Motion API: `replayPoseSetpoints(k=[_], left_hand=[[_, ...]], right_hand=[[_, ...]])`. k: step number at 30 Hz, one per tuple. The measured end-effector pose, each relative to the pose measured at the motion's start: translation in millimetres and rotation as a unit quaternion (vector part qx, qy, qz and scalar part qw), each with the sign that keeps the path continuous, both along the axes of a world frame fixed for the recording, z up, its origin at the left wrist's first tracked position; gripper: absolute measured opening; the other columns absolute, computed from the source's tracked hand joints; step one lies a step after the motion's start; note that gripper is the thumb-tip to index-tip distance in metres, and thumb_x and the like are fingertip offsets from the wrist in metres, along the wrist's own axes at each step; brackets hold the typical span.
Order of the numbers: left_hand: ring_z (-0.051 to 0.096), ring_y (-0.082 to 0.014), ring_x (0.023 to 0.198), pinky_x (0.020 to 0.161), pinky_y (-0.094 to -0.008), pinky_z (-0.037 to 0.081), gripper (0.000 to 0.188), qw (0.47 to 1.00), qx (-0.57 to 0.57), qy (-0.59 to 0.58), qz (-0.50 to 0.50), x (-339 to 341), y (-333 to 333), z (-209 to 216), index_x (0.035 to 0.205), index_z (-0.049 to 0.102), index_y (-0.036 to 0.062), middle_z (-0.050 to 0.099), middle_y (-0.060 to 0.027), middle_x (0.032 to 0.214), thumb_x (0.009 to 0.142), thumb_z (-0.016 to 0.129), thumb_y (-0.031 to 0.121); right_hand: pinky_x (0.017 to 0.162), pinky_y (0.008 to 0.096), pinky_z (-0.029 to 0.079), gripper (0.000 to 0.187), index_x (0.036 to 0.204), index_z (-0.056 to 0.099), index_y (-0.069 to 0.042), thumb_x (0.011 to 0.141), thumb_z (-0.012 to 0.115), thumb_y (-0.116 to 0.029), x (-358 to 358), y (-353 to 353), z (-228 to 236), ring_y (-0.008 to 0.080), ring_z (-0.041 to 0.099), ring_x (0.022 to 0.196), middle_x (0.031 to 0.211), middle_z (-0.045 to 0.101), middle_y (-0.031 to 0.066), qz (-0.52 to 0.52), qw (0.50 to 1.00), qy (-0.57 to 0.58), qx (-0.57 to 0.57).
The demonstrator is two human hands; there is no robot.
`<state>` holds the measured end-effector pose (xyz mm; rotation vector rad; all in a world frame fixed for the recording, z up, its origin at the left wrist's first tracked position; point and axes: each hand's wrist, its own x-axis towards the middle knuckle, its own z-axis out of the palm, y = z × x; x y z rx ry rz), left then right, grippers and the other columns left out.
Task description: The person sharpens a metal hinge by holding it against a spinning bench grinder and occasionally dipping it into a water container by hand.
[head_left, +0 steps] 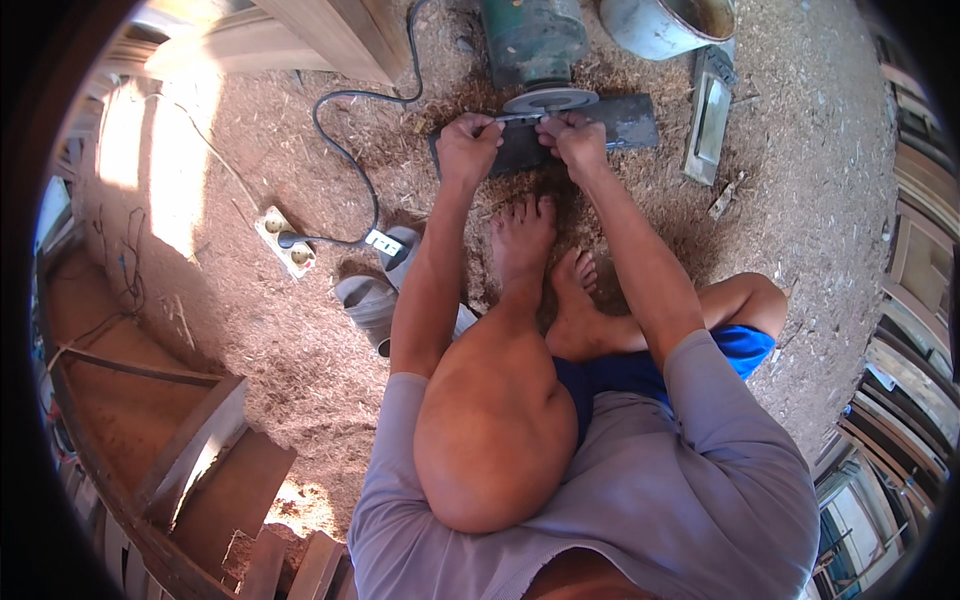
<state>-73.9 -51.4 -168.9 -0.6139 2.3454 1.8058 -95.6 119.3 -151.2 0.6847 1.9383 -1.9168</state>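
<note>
My left hand (468,150) and my right hand (577,140) grip the two ends of a thin, narrow metal strip (519,119), possibly a blade. Fingers of both hands are closed on it. They hold it level along the near side of a round grinding wheel (552,100), where it seems to touch the rim. Behind the wheel lies the worn green motor body (535,45) of the grinder. Under my hands is a dark flat slab (630,125) on the ground. Whether the wheel is turning I cannot tell.
A white bucket (655,35) stands at the far right, above a wooden block (707,130). On the left, a socket strip (285,242) has a black cable (345,150) plugged in. Grey slippers (368,305) lie by my left arm. Wooden boards (330,30) and shavings surround me.
</note>
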Motion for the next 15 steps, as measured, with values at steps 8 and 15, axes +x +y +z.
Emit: replayPoseSetpoints(k=[8, 15], left_hand=[[0.064, -0.0114, 0.061, 0.061, -0.0253, 0.051, 0.019, 0.996, 0.078, 0.015, 0.051, 2.5, -2.0, -9.4, 0.086, 0.068, 0.0002, 0.069, -0.0084, 0.07, 0.079, 0.07, 0.018], [0.063, -0.0102, 0.062, 0.058, -0.0228, 0.05, 0.018, 1.0, 0.005, 0.003, 0.005, -0.6, 0.8, -0.2, 0.087, 0.066, -0.0011, 0.067, -0.0072, 0.072, 0.08, 0.07, 0.014]], right_hand=[[0.05, 0.0212, 0.044, 0.012, 0.088, 0.067, 0.001, 0.08, 0.067, -0.008, -1.5, -1.4, -0.2, 0.0106, 0.064, 0.062, 0.077, 0.069, 0.0073, 0.015, 1.0, -0.007, 0.006], [0.052, 0.0212, 0.046, 0.012, 0.089, 0.066, 0.0, 0.084, 0.066, -0.011, -0.5, 3.3, -3.9, 0.0101, 0.064, 0.064, 0.081, 0.07, 0.0072, -0.012, 0.999, -0.021, -0.036]])
